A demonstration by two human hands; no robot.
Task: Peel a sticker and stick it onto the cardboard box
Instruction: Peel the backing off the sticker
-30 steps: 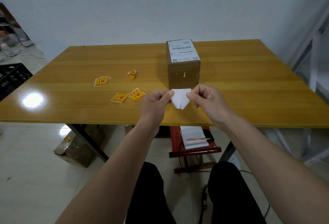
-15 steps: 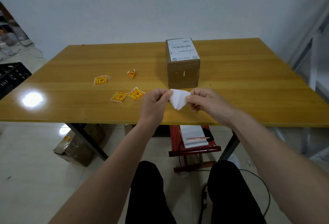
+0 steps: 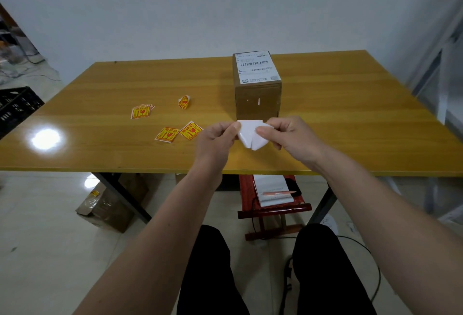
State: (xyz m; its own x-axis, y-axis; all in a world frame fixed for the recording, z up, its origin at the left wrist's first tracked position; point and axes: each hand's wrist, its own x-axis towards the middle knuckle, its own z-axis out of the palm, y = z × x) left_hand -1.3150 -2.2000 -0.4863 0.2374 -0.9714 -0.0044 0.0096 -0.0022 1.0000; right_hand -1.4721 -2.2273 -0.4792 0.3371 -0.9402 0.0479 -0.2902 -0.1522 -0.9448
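A sticker [image 3: 250, 136] shows its white back, held between both hands above the table's near edge. My left hand [image 3: 216, 139] pinches its left edge and my right hand [image 3: 288, 136] pinches its right edge. The sheet folds downward to a point between my fingers; I cannot tell whether sticker and backing have come apart. The cardboard box [image 3: 257, 99] stands upright just behind my hands, with a white shipping label on its top.
Yellow-and-red stickers lie on the wooden table [image 3: 100, 154]: a small stack [image 3: 141, 111], a curled one [image 3: 184, 102], and two flat ones [image 3: 167, 134] [image 3: 191, 130] left of my hands. A red stool [image 3: 274, 208] holding papers stands under the table.
The sheet between my hands has opened out flatter and wider than half a second ago, and my right hand has shifted slightly. Both pinches are kept.
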